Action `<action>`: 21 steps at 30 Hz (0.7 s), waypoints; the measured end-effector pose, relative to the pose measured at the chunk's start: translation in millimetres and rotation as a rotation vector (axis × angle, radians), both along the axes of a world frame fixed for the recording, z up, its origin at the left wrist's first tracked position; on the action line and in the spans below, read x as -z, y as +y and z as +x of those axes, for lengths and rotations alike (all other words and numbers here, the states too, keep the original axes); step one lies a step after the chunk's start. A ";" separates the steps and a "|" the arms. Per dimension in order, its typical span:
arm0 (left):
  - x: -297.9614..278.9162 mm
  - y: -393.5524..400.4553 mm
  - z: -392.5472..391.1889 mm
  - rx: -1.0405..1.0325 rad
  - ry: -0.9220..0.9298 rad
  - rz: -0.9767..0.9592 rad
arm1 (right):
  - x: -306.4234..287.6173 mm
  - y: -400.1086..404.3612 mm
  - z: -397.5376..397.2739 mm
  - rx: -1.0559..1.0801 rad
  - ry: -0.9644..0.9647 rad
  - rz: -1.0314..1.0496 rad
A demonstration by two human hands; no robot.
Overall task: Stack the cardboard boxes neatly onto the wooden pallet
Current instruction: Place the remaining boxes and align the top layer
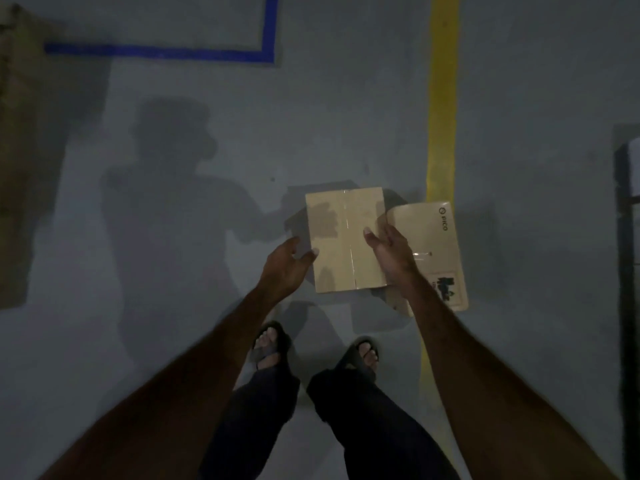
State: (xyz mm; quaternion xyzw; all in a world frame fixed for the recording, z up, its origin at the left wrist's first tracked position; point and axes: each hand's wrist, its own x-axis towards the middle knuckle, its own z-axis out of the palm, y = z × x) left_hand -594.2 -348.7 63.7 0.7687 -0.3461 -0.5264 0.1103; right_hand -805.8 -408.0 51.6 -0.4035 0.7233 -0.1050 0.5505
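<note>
Box between spread-fingered left hand and right hand, long axis pointing away, neither gripping yet

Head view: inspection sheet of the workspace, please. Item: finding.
Surface: grey floor, dim light, shadows.
Job's things: taped box between both hands; PICO box beside it on the right, partly under the right hand; pallet not seen.
Clutter: nothing seen.
Hands: left hand open at the taped box's left edge; right hand open at its right edge; firm grip cannot be told.
Cables: nothing seen.
Surroundings: yellow line, blue line, brown cardboard at far left, dark frame at right.
</note>
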 end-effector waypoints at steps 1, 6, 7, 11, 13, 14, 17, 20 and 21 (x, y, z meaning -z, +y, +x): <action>26.2 -3.6 0.5 0.006 -0.008 0.011 | 24.2 -6.5 1.2 -0.013 0.014 -0.001; 144.0 -17.8 3.5 0.053 -0.036 0.077 | 138.6 -27.9 -6.4 -0.072 0.109 -0.049; 163.2 -20.0 4.6 0.047 -0.030 0.081 | 156.8 -31.4 -9.0 -0.057 0.116 -0.070; 220.4 -31.1 5.7 0.006 -0.016 0.071 | 202.0 -42.8 -16.4 0.004 0.142 -0.126; 235.8 -38.4 1.0 -0.013 -0.016 0.054 | 219.3 -42.9 -21.5 -0.018 0.170 -0.131; 240.9 -42.0 -2.4 -0.026 -0.011 0.039 | 225.1 -42.1 -23.8 -0.018 0.180 -0.121; 256.1 -49.5 -14.4 -0.073 0.015 -0.028 | 239.8 -39.8 -29.4 0.048 0.178 -0.060; 263.0 -50.5 -22.5 -0.139 0.056 -0.065 | 246.1 -36.5 -31.2 0.096 0.141 -0.015; 265.4 -49.7 -23.9 -0.159 0.073 -0.065 | 250.1 -35.7 -32.8 0.103 0.124 -0.010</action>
